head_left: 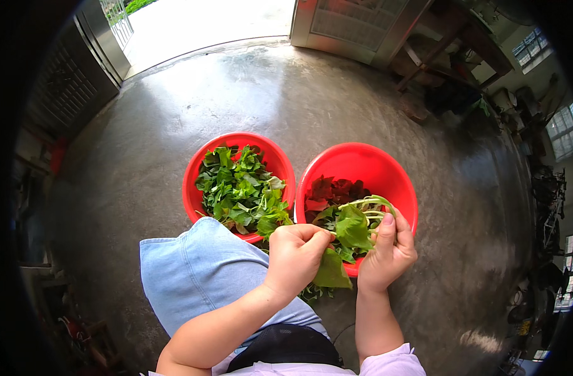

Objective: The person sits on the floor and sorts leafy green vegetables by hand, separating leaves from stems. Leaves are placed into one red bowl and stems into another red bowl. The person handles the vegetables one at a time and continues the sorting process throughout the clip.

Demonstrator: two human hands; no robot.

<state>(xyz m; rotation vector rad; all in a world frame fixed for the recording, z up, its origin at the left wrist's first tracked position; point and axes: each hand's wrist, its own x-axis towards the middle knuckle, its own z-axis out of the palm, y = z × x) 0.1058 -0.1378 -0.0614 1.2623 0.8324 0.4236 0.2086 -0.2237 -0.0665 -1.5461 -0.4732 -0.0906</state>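
My right hand (389, 251) grips a small bunch of pale green stems (368, 202) over the right red basin (361, 150). My left hand (298, 254) is closed, with a thin stem pinched between thumb and forefinger. One broad green leaf (353, 228) hangs between my hands, and another leaf (333, 270) droops below my left fingers. Beneath them, leafy greens lie in the right basin, some reddish in its shade. To the left, a second red basin (186, 188) is heaped with green leaves (241, 185). My hands hide part of the right basin's near rim.
Both basins stand on a smooth concrete floor (338, 98). More greens (314, 292) lie below my hands. My denim-covered leg (206, 268) is close to the left basin. Ahead are a bright doorway (211, 23) and a metal door (357, 28). A wooden frame (436, 58) stands at the upper right.
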